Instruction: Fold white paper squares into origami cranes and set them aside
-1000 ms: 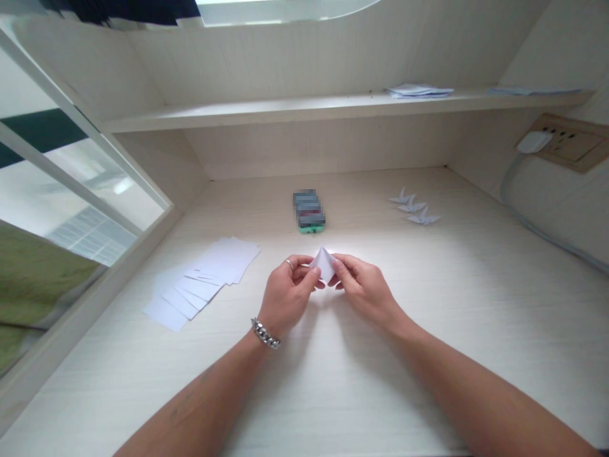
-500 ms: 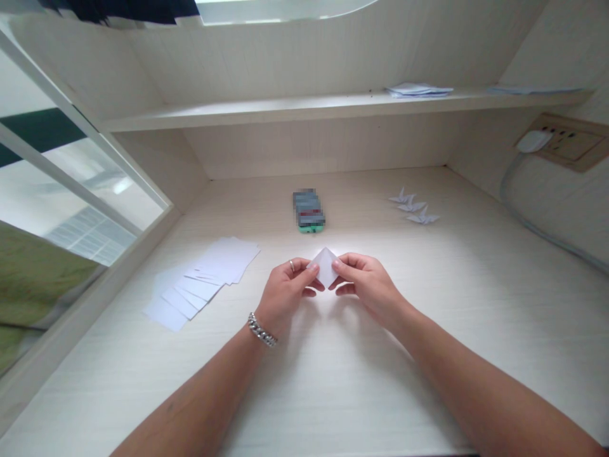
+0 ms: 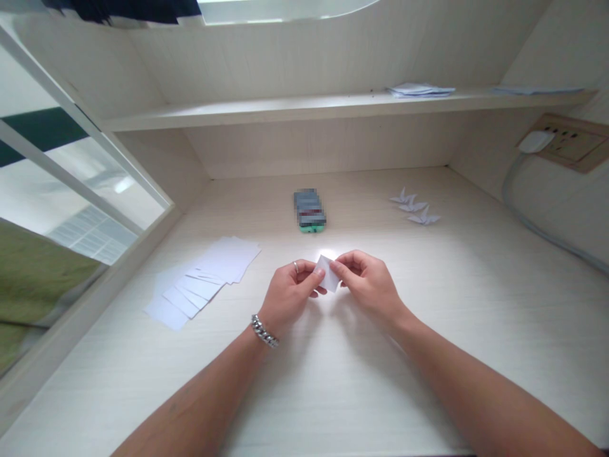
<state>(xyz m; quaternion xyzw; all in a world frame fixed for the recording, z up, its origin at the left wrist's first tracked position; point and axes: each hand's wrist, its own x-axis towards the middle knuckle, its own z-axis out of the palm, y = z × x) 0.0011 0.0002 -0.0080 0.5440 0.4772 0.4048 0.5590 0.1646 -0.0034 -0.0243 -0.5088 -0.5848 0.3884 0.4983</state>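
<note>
A small folded square of white paper (image 3: 328, 279) is held just above the desk, tilted with one corner pointing up. My left hand (image 3: 295, 287) pinches its left side between thumb and fingers; a ring and a chain bracelet are on this hand and wrist. At the paper's upper right edge, my right hand (image 3: 368, 281) grips with thumb and forefinger. The fingertips behind the paper are partly hidden.
Loose white paper sheets (image 3: 204, 279) lie fanned out on the left. A phone in a green case (image 3: 310, 211) rests behind my hands. Several folded paper cranes (image 3: 413, 207) stand at the back right. Above runs a shelf (image 3: 285, 110) with papers; a cable (image 3: 537, 227) hangs from the socket.
The folded paper has turned slightly between my fingers. My right hand has shifted its grip up toward the paper's top right edge, and my left hand has moved slightly right.
</note>
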